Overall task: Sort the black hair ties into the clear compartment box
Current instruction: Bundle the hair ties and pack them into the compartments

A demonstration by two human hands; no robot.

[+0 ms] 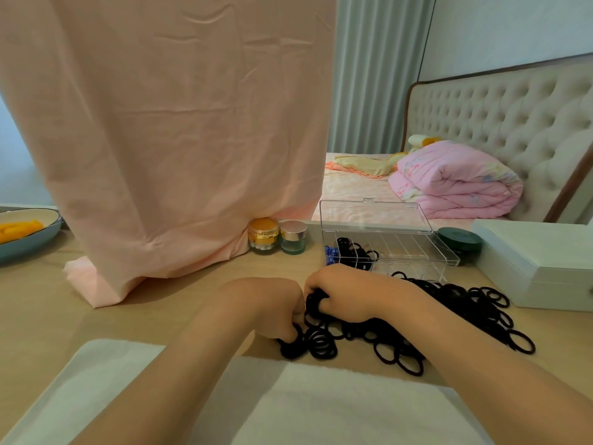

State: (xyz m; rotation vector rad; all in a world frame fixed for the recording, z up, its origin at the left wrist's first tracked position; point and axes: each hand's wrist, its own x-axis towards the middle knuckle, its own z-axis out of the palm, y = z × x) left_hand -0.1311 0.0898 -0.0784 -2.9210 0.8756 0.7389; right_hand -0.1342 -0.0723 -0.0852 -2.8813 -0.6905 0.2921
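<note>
A large pile of black hair ties [455, 319] lies on the wooden table, spreading right from my hands. My right hand [349, 293] is closed around a bunch of the ties at the pile's left end. My left hand [266, 308] pinches ties at the pile's near left edge, fingers curled down and touching the right hand. Behind the pile stands the clear compartment box [414, 252], lid open and upright. Its left compartments hold several black ties and some blue ones [332, 253]; the right compartments look bare.
A pink cloth [179, 139] hangs down onto the table at the left. Two small jars [277, 237] stand by its hem. A white box [539, 261] and a dark green tin [459, 239] sit at the right. A white towel [305, 403] lies nearest me; a dish [29, 232] is far left.
</note>
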